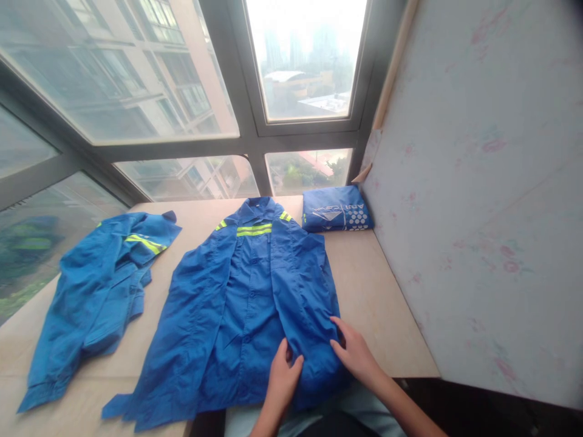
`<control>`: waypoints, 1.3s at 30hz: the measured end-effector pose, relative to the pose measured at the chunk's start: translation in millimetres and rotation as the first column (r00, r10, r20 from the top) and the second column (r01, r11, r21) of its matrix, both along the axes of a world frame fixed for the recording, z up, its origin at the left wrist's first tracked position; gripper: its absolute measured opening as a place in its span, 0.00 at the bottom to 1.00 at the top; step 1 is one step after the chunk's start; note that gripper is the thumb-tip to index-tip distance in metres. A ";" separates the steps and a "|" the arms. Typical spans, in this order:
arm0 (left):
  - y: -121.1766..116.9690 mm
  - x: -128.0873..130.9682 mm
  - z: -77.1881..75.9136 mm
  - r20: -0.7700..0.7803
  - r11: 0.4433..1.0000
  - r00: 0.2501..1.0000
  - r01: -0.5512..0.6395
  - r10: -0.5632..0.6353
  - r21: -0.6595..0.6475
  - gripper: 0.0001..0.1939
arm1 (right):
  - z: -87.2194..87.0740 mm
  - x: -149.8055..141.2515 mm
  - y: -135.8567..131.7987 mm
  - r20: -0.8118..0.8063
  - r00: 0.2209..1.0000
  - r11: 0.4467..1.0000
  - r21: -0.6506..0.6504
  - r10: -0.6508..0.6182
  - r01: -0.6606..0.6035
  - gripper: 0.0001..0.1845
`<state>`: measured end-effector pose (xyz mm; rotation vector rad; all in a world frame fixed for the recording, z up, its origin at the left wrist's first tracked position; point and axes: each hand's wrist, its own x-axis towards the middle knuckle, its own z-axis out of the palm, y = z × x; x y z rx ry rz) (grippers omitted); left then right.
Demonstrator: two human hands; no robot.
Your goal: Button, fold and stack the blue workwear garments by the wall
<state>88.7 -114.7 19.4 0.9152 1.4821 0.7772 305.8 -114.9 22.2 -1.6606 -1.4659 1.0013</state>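
A blue work jacket point(248, 303) lies front up on the wooden surface, its collar towards the window and yellow-green reflective strips across chest and shoulders. The sleeve on the right is folded inward over the front. My left hand point(283, 373) grips this sleeve's inner edge near the hem, thumb and index finger in the cloth. At the outer edge, my right hand point(357, 352) pinches the cloth between thumb and index finger. Its remaining fingers are hidden beneath. The other sleeve spreads down to the left, with its end past the front edge.
A second blue jacket point(100, 291), folded lengthwise, lies to the left by the window. A folded blue bundle with white print point(337, 209) sits at the back right against the patterned wall point(478, 212). Window frames point(255, 142) bound the wooden surface point(382, 297) at the back.
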 end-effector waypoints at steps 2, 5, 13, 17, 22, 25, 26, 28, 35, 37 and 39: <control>-0.3 -6.5 -6.4 -0.100 1.000 0.995 -0.011 0.011 0.001 0.38 | -8.4 3.3 3.4 0.032 0.999 0.999 -0.047 -0.012 0.014 0.29; 3.4 -17.5 -6.3 -0.187 0.999 0.982 0.045 -0.042 0.013 0.40 | -12.6 10.9 20.5 0.046 0.998 0.997 -0.067 -0.035 0.038 0.28; 63.6 -54.6 17.6 -0.769 0.825 0.639 0.423 0.022 0.375 0.26 | -8.9 6.1 98.9 0.468 0.881 0.953 0.292 -0.065 -0.084 0.24; 101.0 -84.5 8.2 -0.964 0.786 0.255 0.579 0.076 0.215 0.27 | -10.3 -24.5 126.9 0.668 0.743 0.936 0.240 0.034 -0.258 0.26; 112.6 -110.1 -8.1 -0.994 0.848 0.109 0.524 0.022 0.076 0.29 | -25.8 -47.2 139.0 0.736 0.672 0.942 0.164 0.081 -0.294 0.29; 109.1 -115.6 -9.7 -0.993 0.870 0.113 0.486 0.028 0.080 0.29 | -31.8 -52.4 145.8 0.734 0.672 0.933 0.166 0.099 -0.319 0.29; 108.1 -116.8 -9.2 -0.993 0.880 0.116 0.467 0.035 0.086 0.29 | -32.1 -54.4 149.4 0.731 0.674 0.927 0.170 0.109 -0.334 0.29; 106.6 -119.3 -8.1 -0.992 0.901 0.117 0.423 0.052 0.097 0.29 | -30.9 -59.6 158.6 0.725 0.676 0.911 0.182 0.129 -0.369 0.29; 98.2 -126.5 -10.2 -0.982 0.924 0.141 0.344 0.128 0.170 0.28 | -34.3 -72.0 171.9 0.654 0.738 0.868 0.260 0.165 -0.423 0.28; 103.5 -126.4 -9.0 -0.965 0.910 0.201 0.345 0.168 0.230 0.26 | -39.8 -68.0 167.3 0.598 0.785 0.857 0.308 0.164 -0.414 0.26; 122.3 -124.7 -4.4 -0.918 0.873 0.335 0.357 0.214 0.334 0.25 | -43.1 -62.0 168.2 0.516 0.846 0.858 0.366 0.137 -0.362 0.24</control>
